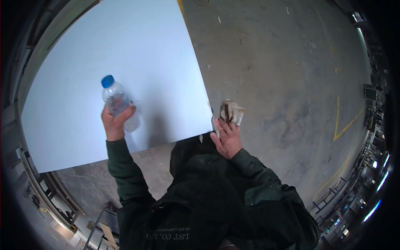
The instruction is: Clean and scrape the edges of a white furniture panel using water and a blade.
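My left hand (114, 123) is wrapped round a clear plastic bottle (113, 93) with a blue cap, held tilted over the left part of a large white panel (154, 54). Whether the bottle touches the panel I cannot tell. By the panel's near right corner, my right hand (227, 139) grips a stained, crumpled whitish rag (231, 112) with brown patches. The rag sticks out beyond the fingers, past the panel's right edge. Part of the rag is hidden under the hand.
A grey concrete floor (275, 75) with yellow painted lines (348, 125) spreads to the right. At the lower left stands a metal frame (100, 227) with a wooden strip. Racks and equipment (371, 93) line the far right rim.
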{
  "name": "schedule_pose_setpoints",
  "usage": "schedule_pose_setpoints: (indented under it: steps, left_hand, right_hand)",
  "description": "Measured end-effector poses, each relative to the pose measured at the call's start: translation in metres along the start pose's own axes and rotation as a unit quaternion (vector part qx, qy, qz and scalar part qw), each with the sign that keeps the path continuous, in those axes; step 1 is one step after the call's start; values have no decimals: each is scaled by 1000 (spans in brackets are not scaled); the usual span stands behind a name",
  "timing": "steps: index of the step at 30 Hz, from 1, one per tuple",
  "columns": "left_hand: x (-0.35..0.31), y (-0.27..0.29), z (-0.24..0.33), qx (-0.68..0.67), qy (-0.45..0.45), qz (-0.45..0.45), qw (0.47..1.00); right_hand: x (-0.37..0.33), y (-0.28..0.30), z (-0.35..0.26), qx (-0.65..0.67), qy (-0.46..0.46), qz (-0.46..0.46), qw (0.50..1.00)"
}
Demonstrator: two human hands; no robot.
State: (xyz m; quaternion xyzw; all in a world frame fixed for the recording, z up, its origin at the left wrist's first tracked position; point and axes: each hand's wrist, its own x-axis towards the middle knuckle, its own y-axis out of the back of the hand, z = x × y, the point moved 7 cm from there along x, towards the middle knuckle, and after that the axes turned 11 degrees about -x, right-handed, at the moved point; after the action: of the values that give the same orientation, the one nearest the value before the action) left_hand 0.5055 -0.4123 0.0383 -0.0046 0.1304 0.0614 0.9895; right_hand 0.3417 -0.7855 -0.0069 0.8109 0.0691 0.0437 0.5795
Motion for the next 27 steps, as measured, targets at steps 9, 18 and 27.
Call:
schedule_pose_setpoints:
  steps: [9, 18, 27]
  left_hand:
    - [23, 19, 8, -71, -38, 32, 996]
    - [69, 21, 2, -115, -209, 179, 954]
    - [83, 34, -16, -46, -228, 310, 922]
  right_hand:
    - [48, 1, -8, -91, -31, 72, 993]
    - [121, -7, 21, -56, -69, 36, 995]
    - [28, 1, -5, -69, -43, -31, 996]
